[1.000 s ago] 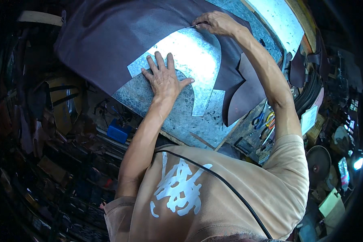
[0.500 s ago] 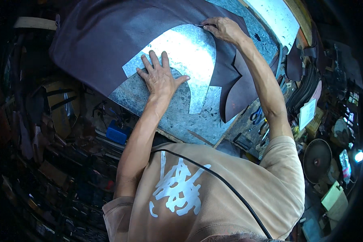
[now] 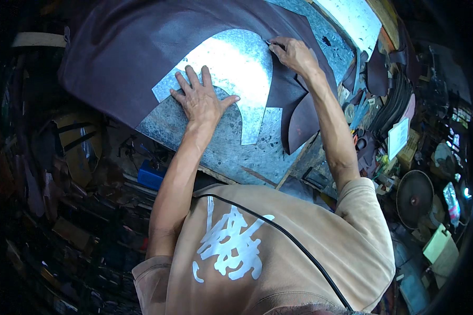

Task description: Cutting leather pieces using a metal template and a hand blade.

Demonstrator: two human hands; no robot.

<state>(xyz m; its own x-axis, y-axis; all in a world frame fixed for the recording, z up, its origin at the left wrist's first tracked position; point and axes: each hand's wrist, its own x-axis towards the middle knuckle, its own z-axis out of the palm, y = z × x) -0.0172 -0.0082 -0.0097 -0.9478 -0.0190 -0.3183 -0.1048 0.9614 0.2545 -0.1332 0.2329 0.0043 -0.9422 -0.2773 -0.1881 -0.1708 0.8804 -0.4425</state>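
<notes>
Two hands work the bench: the right hand point(image 3: 294, 55) pinches a thin dark tool point(image 3: 272, 44), its tip too small to make out, at the edge of the metal sheet point(image 3: 236, 68). Just beside it, the left hand point(image 3: 201, 101) presses flat, fingers spread, on that sheet. Dark leather point(image 3: 142, 47) lies beneath, covering much of the speckled bench point(image 3: 226, 152). Clutter beyond the right hand is blurred.

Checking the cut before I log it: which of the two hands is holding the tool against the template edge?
The right hand, up at the curved far edge of the shiny metal template. The left hand lies flat, fingers spread, pressing it onto the dark leather.
</notes>
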